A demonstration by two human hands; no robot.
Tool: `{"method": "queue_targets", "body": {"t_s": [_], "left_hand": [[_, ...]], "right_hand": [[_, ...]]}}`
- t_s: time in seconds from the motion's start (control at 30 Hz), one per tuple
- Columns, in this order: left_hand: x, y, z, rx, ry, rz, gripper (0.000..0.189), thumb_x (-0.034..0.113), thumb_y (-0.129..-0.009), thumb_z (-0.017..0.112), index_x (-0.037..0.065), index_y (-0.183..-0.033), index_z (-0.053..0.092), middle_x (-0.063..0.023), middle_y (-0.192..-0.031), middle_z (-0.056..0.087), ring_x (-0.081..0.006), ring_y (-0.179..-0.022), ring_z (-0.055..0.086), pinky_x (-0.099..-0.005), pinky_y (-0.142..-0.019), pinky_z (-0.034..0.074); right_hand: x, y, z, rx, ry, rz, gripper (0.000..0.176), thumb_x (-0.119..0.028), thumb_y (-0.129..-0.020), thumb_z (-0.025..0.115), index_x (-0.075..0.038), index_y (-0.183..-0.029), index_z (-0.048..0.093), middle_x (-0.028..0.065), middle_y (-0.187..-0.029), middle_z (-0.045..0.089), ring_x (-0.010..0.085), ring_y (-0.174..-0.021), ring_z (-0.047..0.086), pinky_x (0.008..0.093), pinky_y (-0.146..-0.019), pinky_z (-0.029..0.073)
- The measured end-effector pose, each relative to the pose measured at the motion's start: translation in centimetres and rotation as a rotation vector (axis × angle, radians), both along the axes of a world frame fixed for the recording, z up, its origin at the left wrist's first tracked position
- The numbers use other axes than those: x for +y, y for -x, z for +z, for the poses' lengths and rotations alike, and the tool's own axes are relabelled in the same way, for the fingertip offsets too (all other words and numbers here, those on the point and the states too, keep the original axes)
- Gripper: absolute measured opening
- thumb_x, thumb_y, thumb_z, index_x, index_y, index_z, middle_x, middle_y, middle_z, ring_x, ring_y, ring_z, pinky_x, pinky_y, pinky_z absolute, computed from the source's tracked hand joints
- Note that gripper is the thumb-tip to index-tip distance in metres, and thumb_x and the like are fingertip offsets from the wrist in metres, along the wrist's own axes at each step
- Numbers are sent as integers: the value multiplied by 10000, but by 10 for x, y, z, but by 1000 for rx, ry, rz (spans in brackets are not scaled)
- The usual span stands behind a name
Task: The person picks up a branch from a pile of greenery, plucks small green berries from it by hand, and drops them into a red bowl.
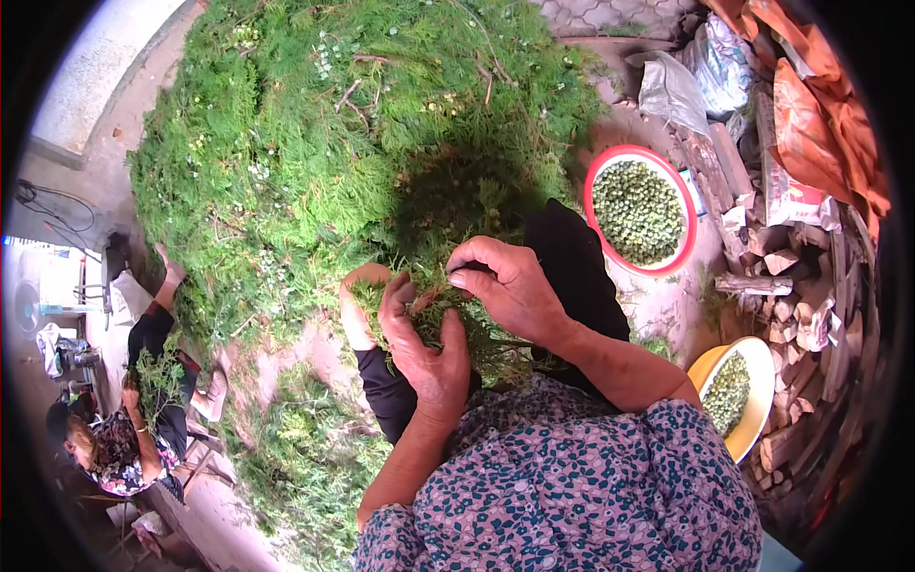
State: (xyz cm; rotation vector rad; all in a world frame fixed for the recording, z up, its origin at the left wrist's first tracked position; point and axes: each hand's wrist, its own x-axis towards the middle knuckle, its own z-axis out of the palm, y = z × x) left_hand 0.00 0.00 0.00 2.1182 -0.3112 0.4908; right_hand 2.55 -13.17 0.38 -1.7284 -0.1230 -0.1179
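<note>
Over my lap, my left hand [424, 357] is closed round a leafy evergreen sprig [434, 319], with green fronds showing between and beyond its fingers. Just to the right, my right hand [515, 286] has its thumb and forefinger pinched together at the sprig's upper edge. Whatever sits between those fingertips is too small to make out. In front of my knees spreads a large heap of cut evergreen branches [295, 162], dotted with pale green cones.
A red-rimmed basin [688, 234] of small green cones stands to the right, and a yellow basin [765, 381] of them lies nearer. Stacked firewood [777, 324] and an orange tarp [829, 124] line the right side. Another person [124, 439] sits at left holding a sprig.
</note>
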Motion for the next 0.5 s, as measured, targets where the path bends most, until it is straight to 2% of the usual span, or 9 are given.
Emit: {"method": "queue_targets", "body": {"t_s": [0.07, 0.1, 0.17, 0.2, 0.4, 0.5], "left_hand": [[-3, -1, 9, 131, 137, 55, 438, 26, -738, 558, -23, -1162, 460, -161, -1131, 537, -242, -1031, 522, -317, -886, 393], [-2, -1, 4, 138, 151, 57, 438, 26, -738, 558, -23, -1162, 460, -161, -1131, 537, -242, -1031, 522, -317, -886, 393], [9, -6, 2, 259, 50, -7, 289, 20, -725, 572, -30, -1009, 555, -165, -931, 608, -279, -836, 609, -319, -747, 468], [7, -9, 4, 237, 58, 14, 184, 12, -726, 566, -44, -899, 598, -159, -832, 620, -271, -783, 618, -317, -723, 475], [20, -16, -2, 201, 20, -105, 167, -16, -740, 551, -34, -895, 608, -154, -829, 623, -252, -751, 615, -300, -712, 472], [24, -14, -4, 299, 97, -51, 165, -13, -753, 555, -34, -908, 607, -147, -825, 628, -218, -746, 611, -290, -706, 466]], "right_hand": [[1, 1, -3, -82, -24, -14, 88, 28, -781, 552, 17, -868, 555, 56, -789, 574, 106, -670, 580, 224, -600, 466], [-3, 2, -5, -75, -10, -11, 88, 28, -781, 552, 17, -868, 555, 56, -789, 574, 106, -670, 580, 224, -600, 466], [-2, 4, -5, -111, -5, -18, 96, 32, -777, 553, 17, -872, 557, 52, -775, 565, 100, -678, 579, 221, -600, 462], [-2, 4, -5, -112, -4, -16, 96, 32, -777, 553, 17, -872, 557, 52, -775, 565, 100, -678, 579, 221, -600, 462], [2, 3, -6, -88, -32, -63, 66, 27, -795, 543, 19, -859, 558, 35, -767, 554, 90, -672, 562, 215, -591, 452], [-10, -3, -5, 38, -138, -40, 64, -5, -832, 514, 14, -879, 553, 30, -794, 553, 83, -647, 548, 208, -559, 436]]}}
